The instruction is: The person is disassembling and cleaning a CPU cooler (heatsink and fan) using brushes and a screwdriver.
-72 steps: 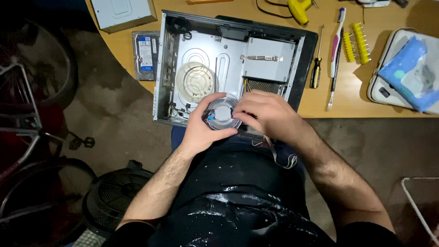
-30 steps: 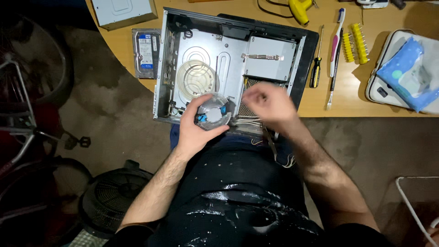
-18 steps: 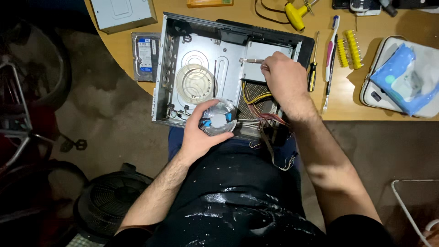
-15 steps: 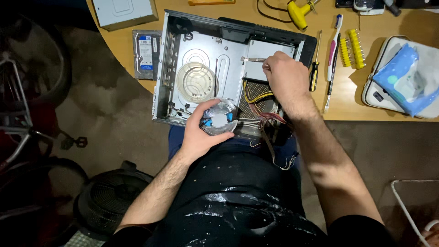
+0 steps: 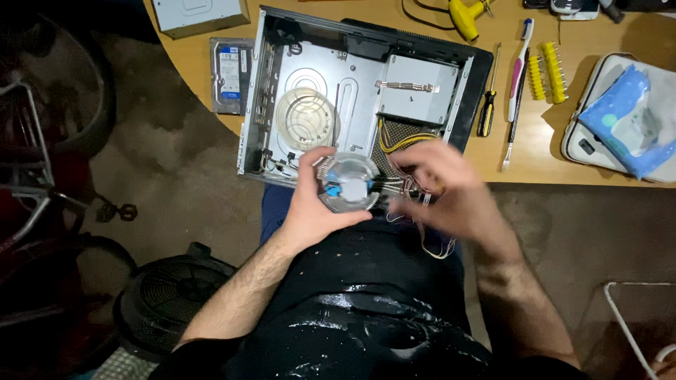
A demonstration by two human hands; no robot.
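Note:
My left hand (image 5: 312,207) grips a round cooler fan (image 5: 347,184) with metal fins and a blue and white centre, at the near edge of an open silver computer case (image 5: 355,77). My right hand (image 5: 443,186) is blurred by motion just right of the fan, fingers bent, over thin wires (image 5: 429,239) that hang from the case onto my lap. I cannot tell whether it holds anything. A clear round disc (image 5: 305,118) lies inside the case, and a grey drive box (image 5: 415,98) sits at its right.
On the wooden table: a hard drive (image 5: 229,74), a black screwdriver (image 5: 487,112), a toothbrush (image 5: 520,77), yellow bit holders (image 5: 549,70), a yellow tool (image 5: 468,15) and a white case with a blue packet (image 5: 623,116). A black fan (image 5: 172,299) and a bicycle pedal (image 5: 116,210) are on the floor at left.
My right hand came back from the drive box inside the case down to the fan's right side. The left hand kept hold of the fan.

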